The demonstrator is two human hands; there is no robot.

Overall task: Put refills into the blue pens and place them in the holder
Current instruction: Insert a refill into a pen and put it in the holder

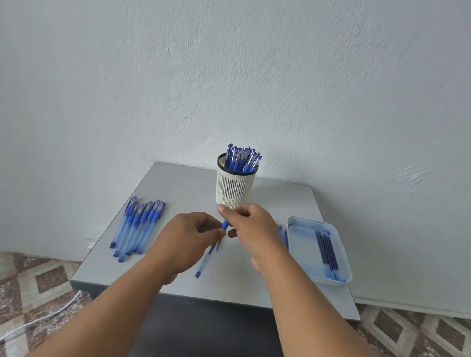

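A blue pen [206, 258] slants over the middle of the grey table [242, 284], its lower end toward me. My left hand [187, 238] grips its barrel near the blue grip. My right hand [248, 223] pinches the pen's upper blue end [224, 224]. Behind the hands stands a white slotted holder [234, 187] with several blue pens [242, 157] upright in it. Several more blue pens [137, 227] lie in a row on the table's left. A white tray [303, 250] on the right holds several dark refills [327, 251].
A couple of blue pen parts [283, 237] lie partly hidden behind my right wrist, beside the tray. A white wall rises right behind the table. The floor is patterned tile, with a white cable [29, 324] on it at the lower left.
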